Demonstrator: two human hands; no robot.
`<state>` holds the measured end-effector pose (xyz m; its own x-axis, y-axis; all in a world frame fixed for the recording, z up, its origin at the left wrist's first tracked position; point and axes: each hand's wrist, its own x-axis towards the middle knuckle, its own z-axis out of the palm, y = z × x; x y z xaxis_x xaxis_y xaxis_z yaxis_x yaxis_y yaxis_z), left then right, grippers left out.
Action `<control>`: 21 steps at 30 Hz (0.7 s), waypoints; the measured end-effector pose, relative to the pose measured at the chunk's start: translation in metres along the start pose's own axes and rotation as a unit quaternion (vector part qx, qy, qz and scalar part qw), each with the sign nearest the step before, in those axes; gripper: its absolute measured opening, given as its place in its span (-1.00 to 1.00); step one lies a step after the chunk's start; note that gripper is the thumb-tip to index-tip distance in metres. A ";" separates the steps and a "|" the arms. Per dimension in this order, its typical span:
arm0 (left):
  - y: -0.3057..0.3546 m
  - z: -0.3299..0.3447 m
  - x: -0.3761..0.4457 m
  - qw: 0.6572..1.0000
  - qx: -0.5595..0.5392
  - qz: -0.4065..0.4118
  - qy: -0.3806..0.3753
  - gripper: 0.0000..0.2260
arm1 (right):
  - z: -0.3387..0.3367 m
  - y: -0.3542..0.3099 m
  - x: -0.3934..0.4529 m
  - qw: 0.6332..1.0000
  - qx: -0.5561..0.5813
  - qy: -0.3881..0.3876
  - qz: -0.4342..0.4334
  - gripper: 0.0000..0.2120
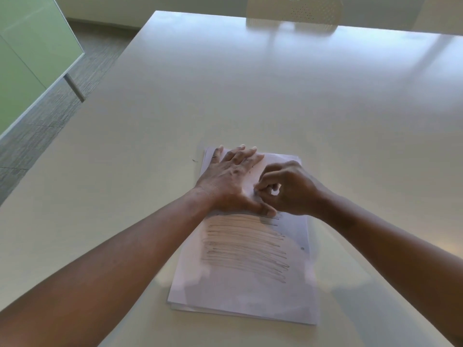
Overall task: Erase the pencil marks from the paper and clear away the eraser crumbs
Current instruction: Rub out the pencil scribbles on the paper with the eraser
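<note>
While the left hand [231, 176] lay flat, fingers spread, pinning the paper [240, 284] so it wouldn't slide, the right hand [285, 189] pinched a small white eraser [275, 189], rubbing the pencil marks [245, 246].

Paper [246, 284] lies on the table [275, 96], toward its near edge. Left hand [229, 179] rests flat on the paper's far half; right hand [288, 189] sits just right of it, touching. Pencil marks [246, 246] lie nearer than both hands. A chair [294, 11] stands behind the far edge.

Office meeting room: long white table [250, 96], perforated chair [294, 11], grey carpet [37, 121].
</note>
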<state>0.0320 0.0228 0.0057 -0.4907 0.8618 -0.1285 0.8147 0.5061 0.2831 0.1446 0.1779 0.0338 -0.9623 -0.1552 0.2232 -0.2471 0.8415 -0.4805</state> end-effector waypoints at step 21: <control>-0.001 0.000 0.002 1.000 -0.001 -0.002 -0.006 0.26 | -0.008 0.013 0.002 1.000 0.006 0.012 -0.017 -0.90</control>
<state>0.0302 0.0234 0.0051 -0.4906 0.8599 -0.1409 0.8119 0.5098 0.2843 0.1400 0.1927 0.0353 -0.9501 -0.1717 0.2603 -0.2821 0.8290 -0.4829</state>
